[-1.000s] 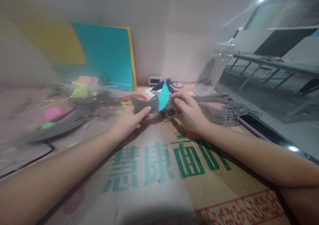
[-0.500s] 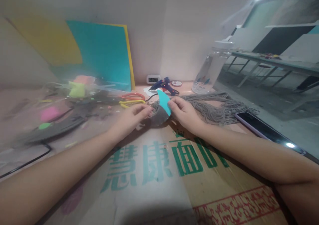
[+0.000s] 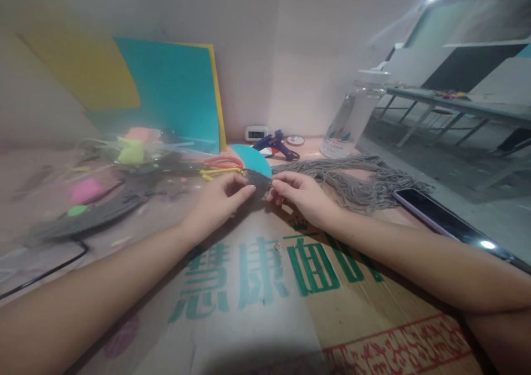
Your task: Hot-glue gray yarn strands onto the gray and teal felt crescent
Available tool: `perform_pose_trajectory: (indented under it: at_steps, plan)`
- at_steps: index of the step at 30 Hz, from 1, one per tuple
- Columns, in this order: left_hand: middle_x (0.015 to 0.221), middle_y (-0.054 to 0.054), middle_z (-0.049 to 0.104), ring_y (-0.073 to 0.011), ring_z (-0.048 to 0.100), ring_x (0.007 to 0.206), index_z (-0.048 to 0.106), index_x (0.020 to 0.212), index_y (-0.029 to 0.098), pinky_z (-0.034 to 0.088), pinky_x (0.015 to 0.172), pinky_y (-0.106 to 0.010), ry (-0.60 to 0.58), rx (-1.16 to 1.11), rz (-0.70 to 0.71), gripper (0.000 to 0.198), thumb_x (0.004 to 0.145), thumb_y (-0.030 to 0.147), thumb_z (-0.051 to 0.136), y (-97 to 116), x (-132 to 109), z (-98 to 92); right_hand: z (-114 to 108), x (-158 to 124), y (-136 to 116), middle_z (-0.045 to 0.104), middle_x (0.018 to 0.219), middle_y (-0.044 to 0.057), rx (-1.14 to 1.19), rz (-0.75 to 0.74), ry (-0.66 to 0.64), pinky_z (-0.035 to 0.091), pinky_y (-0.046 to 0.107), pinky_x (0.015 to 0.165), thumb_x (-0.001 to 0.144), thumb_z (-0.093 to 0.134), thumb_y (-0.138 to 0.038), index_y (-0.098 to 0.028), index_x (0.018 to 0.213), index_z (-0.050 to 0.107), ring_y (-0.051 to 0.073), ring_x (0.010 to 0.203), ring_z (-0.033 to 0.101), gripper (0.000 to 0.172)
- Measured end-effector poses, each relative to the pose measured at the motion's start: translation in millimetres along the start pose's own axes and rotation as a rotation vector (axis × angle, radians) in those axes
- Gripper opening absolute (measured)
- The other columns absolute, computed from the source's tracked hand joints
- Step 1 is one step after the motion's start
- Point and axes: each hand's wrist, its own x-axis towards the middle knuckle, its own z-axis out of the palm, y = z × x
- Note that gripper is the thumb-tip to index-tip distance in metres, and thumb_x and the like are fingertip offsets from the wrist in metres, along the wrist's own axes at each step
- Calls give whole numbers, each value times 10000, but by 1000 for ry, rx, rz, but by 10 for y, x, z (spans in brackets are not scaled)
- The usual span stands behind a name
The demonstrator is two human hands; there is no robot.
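Observation:
A round, thin disc (image 3: 255,161) is held up between my two hands, its far part bright blue and its near part covered in dark grey. My left hand (image 3: 222,197) grips the disc's left side, thumb lying on the grey part and fingers partly hidden behind. At the right edge, my right hand (image 3: 297,195) has its fingers pinched together; whether a strand of cord is also between them I cannot make out. Beyond my right hand spreads a loose bundle of grey cord (image 3: 357,178). Scissors with red and yellow handles (image 3: 222,167) lie just past my left hand.
A blue glue gun (image 3: 277,144), a small white digital clock (image 3: 256,133) and a tape roll (image 3: 295,140) stand by the wall. At right are a clear bottle (image 3: 350,115) and a phone (image 3: 440,217). Coloured scraps and blue sheets (image 3: 170,93) are left. Printed cardboard (image 3: 265,319) lies underneath.
The disc has been turned, so its blue part now faces up and left, away from my right hand. My right hand has shifted slightly down and left, and my left thumb lies over the grey part.

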Motion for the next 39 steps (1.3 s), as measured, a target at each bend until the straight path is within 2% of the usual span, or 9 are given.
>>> perform_pose_trajectory:
  at_steps: [4, 9, 16, 19, 22, 27, 30, 34, 39]
  plan:
    - [708, 21, 602, -117, 519, 572, 576, 818, 187, 394, 528, -227, -11, 30, 28, 248, 838, 431, 615, 7, -7, 9, 25, -33, 14, 712, 737, 25, 168, 111, -39, 506, 238, 578, 811, 689, -412, -166, 880, 659, 97, 578, 613, 257]
    - [686, 20, 595, -126, 525, 586, 571, 808, 186, 392, 540, -233, -24, 57, 47, 249, 843, 429, 611, 10, -10, 14, 46, -46, 17, 718, 709, 32, 241, 158, -25, 521, 230, 570, 796, 711, -420, -162, 803, 643, 100, 578, 636, 267]
    - [675, 14, 591, -129, 516, 582, 566, 779, 185, 383, 529, -233, -26, 68, 48, 250, 833, 425, 614, 11, -9, 17, 30, -41, 25, 713, 700, 23, 239, 157, -28, 531, 229, 585, 781, 730, -387, -161, 786, 638, 98, 583, 638, 245]
    - [693, 14, 588, -125, 513, 585, 567, 784, 185, 384, 522, -230, -11, 45, 42, 252, 830, 428, 617, 6, -2, 14, 39, -41, 23, 711, 726, 32, 205, 126, -41, 531, 251, 590, 810, 686, -433, -165, 814, 626, 111, 594, 639, 275]
    - [694, 20, 572, -121, 506, 568, 559, 803, 190, 376, 492, -223, 0, 4, 6, 265, 827, 448, 619, -8, 8, 11, 27, -21, 24, 682, 714, 9, 127, 24, 30, 525, 279, 603, 858, 614, -452, -188, 904, 583, 122, 601, 626, 270]
    - [724, 8, 597, -134, 535, 625, 563, 804, 190, 397, 543, -232, 6, -12, -5, 256, 833, 439, 615, -31, 28, 3, -61, 4, 3, 643, 867, 16, -379, -422, 236, 506, 324, 806, 869, 593, -234, -207, 885, 574, 146, 823, 613, 37]
    - [760, 0, 615, -142, 552, 676, 573, 810, 185, 412, 606, -244, 7, 12, 14, 249, 840, 430, 610, -50, 39, 1, -84, -38, -35, 644, 940, 43, -596, -619, 225, 486, 360, 893, 880, 538, -146, -217, 904, 568, 173, 935, 612, 80]
    - [771, -1, 618, -149, 558, 680, 571, 809, 188, 424, 625, -252, -14, -22, 0, 259, 831, 443, 612, -79, 55, 7, -60, -101, -62, 668, 977, 54, -676, -671, 151, 488, 385, 924, 895, 516, -145, -233, 928, 545, 189, 972, 632, 98]
    - [774, -11, 637, -161, 571, 705, 583, 803, 183, 434, 634, -252, -7, -38, 18, 252, 820, 432, 619, -93, 65, 11, -48, -98, -45, 662, 991, 61, -645, -665, 176, 494, 399, 938, 892, 519, -143, -238, 957, 529, 193, 996, 633, 116]
